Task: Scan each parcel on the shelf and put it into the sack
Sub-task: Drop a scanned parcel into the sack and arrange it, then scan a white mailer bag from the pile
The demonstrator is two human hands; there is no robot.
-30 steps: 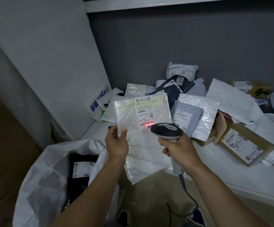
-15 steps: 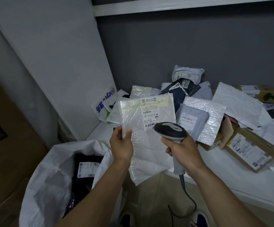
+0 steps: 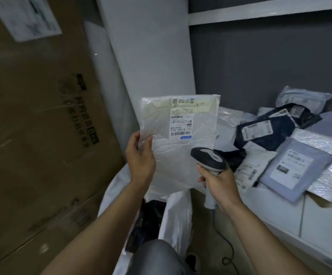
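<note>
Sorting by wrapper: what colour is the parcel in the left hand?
The parcel is translucent white bubble wrap with a white label; the head view shows it.

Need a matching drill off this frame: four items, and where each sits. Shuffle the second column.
Items
1. bubble mailer
2. scanner
3. sack
4. grey parcel

Places
A. lying on the shelf
B. gripped by the right hand
C. mouth open, below both hands
D. pinched at its edge by the left hand

Pairs: 1-D, 2-B, 3-C, 4-A
</note>
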